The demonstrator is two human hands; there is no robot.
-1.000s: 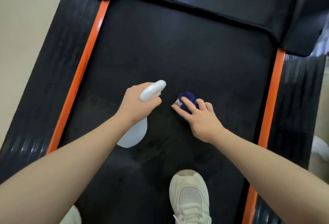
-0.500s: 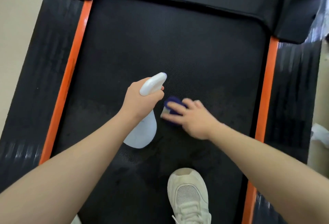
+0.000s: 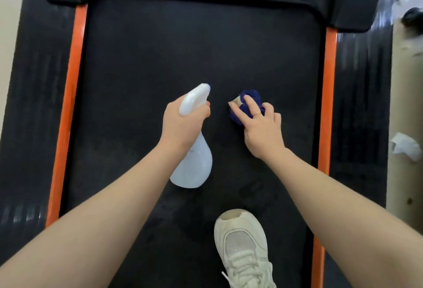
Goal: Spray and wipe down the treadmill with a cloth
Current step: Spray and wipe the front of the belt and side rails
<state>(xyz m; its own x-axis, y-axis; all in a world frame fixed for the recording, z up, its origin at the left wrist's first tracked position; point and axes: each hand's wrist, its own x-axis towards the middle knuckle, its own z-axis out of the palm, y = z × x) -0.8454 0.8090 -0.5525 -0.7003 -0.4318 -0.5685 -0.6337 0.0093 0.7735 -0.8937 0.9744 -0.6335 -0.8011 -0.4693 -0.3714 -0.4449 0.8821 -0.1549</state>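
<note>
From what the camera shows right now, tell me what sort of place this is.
Probably a home or small gym corner: a treadmill's black belt with orange side strips fills the view, standing on pale floor, with crumpled white paper beside it.

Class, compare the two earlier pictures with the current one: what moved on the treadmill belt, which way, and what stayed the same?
The right hand slid the blue cloth leftward toward the spray bottle half a second ago, then back to the right, so a gap shows between them. Unchanged: the left hand grips the bottle's neck, the right hand presses the cloth on the belt, and the white shoe stands below.
</note>
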